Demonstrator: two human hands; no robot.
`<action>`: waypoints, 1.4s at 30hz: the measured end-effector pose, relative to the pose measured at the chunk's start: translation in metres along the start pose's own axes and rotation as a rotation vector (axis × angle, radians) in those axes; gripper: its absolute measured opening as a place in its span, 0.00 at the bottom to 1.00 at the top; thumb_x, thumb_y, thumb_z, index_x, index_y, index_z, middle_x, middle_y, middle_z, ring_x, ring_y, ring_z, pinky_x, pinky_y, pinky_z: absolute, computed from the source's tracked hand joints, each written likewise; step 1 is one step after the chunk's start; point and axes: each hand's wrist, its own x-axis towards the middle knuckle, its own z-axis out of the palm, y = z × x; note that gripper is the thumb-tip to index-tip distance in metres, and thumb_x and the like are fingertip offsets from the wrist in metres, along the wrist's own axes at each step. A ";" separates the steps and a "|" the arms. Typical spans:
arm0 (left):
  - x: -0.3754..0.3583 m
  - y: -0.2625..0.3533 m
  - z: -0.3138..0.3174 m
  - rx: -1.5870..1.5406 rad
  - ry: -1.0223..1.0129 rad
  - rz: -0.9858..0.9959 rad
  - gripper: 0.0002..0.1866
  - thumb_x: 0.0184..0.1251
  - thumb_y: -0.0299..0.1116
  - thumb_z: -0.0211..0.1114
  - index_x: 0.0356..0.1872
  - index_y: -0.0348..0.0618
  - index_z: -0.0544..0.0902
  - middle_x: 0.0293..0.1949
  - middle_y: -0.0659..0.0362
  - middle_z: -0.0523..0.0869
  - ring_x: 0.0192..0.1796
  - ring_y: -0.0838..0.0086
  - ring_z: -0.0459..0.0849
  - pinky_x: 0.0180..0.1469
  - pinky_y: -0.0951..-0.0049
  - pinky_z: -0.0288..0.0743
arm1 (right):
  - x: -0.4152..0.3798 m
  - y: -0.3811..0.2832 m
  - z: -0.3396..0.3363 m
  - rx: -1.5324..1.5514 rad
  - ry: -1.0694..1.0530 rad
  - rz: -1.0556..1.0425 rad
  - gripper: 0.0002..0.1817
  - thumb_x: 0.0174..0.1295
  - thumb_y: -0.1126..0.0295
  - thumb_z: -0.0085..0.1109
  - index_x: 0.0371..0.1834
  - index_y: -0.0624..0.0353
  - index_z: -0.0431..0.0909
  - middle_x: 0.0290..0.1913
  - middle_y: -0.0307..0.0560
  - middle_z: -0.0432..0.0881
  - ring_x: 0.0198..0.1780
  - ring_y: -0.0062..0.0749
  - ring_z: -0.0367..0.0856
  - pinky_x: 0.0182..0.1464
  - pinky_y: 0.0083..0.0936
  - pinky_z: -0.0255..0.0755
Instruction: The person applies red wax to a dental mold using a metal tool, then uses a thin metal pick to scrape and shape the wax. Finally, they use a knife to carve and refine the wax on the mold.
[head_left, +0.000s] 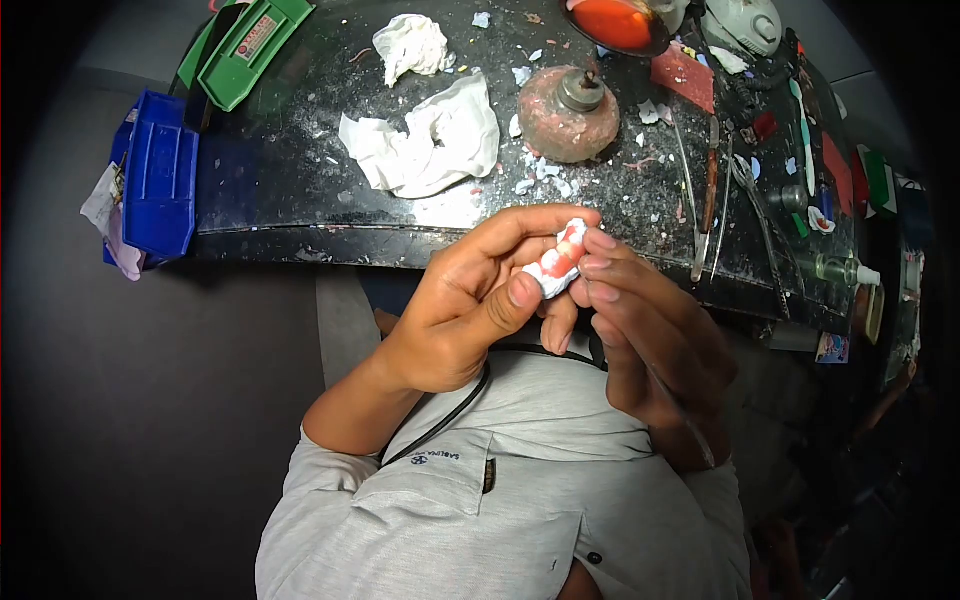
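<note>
A grey shirt (pixel 500 500) fills the near edge. Above it, the left hand (pixel 470 300) and right hand (pixel 640 330) pinch one small white-and-pink tooth model (pixel 558 262) between fingertips, likely raised for close viewing. Beyond the model lie one round burner (pixel 568 112), two crumpled tissues (pixel 425 135) and several thin tools (pixel 708 200).

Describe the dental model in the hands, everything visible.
The dental model is a small white, plaster-like cast with pink-red gum wax and a short row of pale teeth. It is held above the bench edge, pinched between both hands: the left hand grips it with thumb and fingers, and the right hand touches its right side with its fingertips. Its underside is hidden.
</note>
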 end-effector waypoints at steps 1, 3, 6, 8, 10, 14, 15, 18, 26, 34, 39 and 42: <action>0.000 0.000 0.000 -0.002 0.004 -0.002 0.37 0.76 0.48 0.62 0.70 0.22 0.64 0.49 0.45 0.83 0.36 0.70 0.85 0.40 0.73 0.81 | -0.001 0.001 0.001 0.001 0.001 -0.016 0.16 0.61 0.87 0.63 0.53 0.72 0.78 0.53 0.63 0.82 0.58 0.56 0.84 0.60 0.42 0.83; 0.000 -0.001 0.000 -0.005 0.009 -0.005 0.38 0.75 0.48 0.62 0.70 0.23 0.64 0.49 0.46 0.83 0.36 0.71 0.84 0.41 0.73 0.81 | -0.001 0.002 0.002 -0.001 -0.001 -0.018 0.16 0.61 0.87 0.63 0.53 0.72 0.78 0.53 0.63 0.82 0.58 0.56 0.84 0.60 0.41 0.84; 0.000 -0.002 0.002 0.014 0.016 0.016 0.37 0.76 0.48 0.62 0.70 0.23 0.64 0.48 0.47 0.83 0.35 0.71 0.84 0.41 0.73 0.80 | -0.002 0.004 0.003 -0.008 0.001 -0.021 0.16 0.61 0.87 0.63 0.53 0.72 0.77 0.53 0.63 0.82 0.58 0.57 0.84 0.60 0.42 0.84; 0.001 -0.002 0.002 0.038 0.021 0.024 0.36 0.76 0.48 0.61 0.70 0.23 0.65 0.48 0.48 0.83 0.35 0.71 0.84 0.40 0.73 0.80 | -0.001 0.004 0.003 -0.010 0.004 -0.025 0.16 0.61 0.88 0.63 0.53 0.72 0.77 0.53 0.63 0.82 0.58 0.57 0.84 0.60 0.42 0.83; 0.000 -0.002 0.002 0.035 0.016 0.023 0.36 0.77 0.48 0.61 0.70 0.23 0.65 0.48 0.47 0.83 0.35 0.71 0.84 0.40 0.73 0.79 | 0.000 0.003 0.002 -0.018 -0.018 -0.022 0.17 0.61 0.88 0.62 0.53 0.72 0.77 0.53 0.62 0.82 0.58 0.57 0.84 0.61 0.43 0.83; -0.002 -0.004 -0.003 0.007 -0.013 -0.021 0.36 0.78 0.50 0.57 0.70 0.23 0.64 0.46 0.47 0.83 0.35 0.71 0.83 0.41 0.72 0.79 | -0.002 0.005 0.001 -0.019 -0.032 -0.022 0.18 0.60 0.89 0.62 0.54 0.73 0.77 0.53 0.63 0.82 0.58 0.57 0.84 0.61 0.44 0.83; -0.002 -0.005 -0.004 0.007 -0.013 -0.021 0.36 0.78 0.50 0.57 0.70 0.23 0.64 0.46 0.47 0.83 0.35 0.71 0.83 0.41 0.72 0.79 | -0.002 0.005 0.000 -0.017 -0.042 -0.020 0.18 0.58 0.90 0.62 0.54 0.73 0.77 0.53 0.63 0.82 0.57 0.57 0.85 0.61 0.44 0.82; -0.002 -0.005 -0.006 0.038 -0.054 -0.027 0.37 0.80 0.53 0.52 0.69 0.22 0.64 0.45 0.48 0.83 0.35 0.71 0.83 0.41 0.72 0.79 | -0.002 0.005 -0.001 -0.029 -0.050 -0.016 0.19 0.56 0.91 0.62 0.53 0.74 0.77 0.52 0.64 0.82 0.57 0.57 0.85 0.61 0.45 0.82; -0.001 -0.005 -0.005 0.007 -0.103 -0.026 0.32 0.83 0.51 0.47 0.68 0.28 0.68 0.38 0.56 0.82 0.32 0.79 0.78 0.41 0.77 0.75 | -0.002 0.003 -0.003 -0.053 -0.041 0.007 0.17 0.57 0.91 0.59 0.51 0.74 0.78 0.50 0.64 0.83 0.54 0.57 0.86 0.60 0.46 0.84; 0.001 -0.004 -0.008 -0.011 -0.112 -0.051 0.32 0.84 0.51 0.43 0.67 0.28 0.70 0.38 0.55 0.82 0.30 0.79 0.77 0.39 0.77 0.75 | -0.001 0.007 -0.003 -0.016 -0.022 0.010 0.14 0.58 0.90 0.59 0.48 0.74 0.79 0.48 0.63 0.84 0.53 0.54 0.87 0.58 0.46 0.85; -0.002 -0.004 -0.011 -0.031 -0.141 -0.064 0.32 0.84 0.52 0.42 0.66 0.28 0.70 0.38 0.55 0.82 0.30 0.78 0.77 0.38 0.78 0.75 | -0.003 0.010 -0.004 -0.059 0.021 0.017 0.14 0.58 0.90 0.59 0.48 0.74 0.79 0.47 0.62 0.84 0.52 0.54 0.88 0.58 0.46 0.85; -0.001 -0.006 -0.008 -0.037 -0.114 -0.054 0.32 0.84 0.52 0.42 0.66 0.28 0.70 0.38 0.55 0.82 0.30 0.79 0.77 0.38 0.78 0.75 | -0.001 0.009 -0.001 0.010 0.017 -0.027 0.14 0.58 0.91 0.59 0.48 0.74 0.79 0.47 0.61 0.84 0.51 0.54 0.88 0.58 0.46 0.85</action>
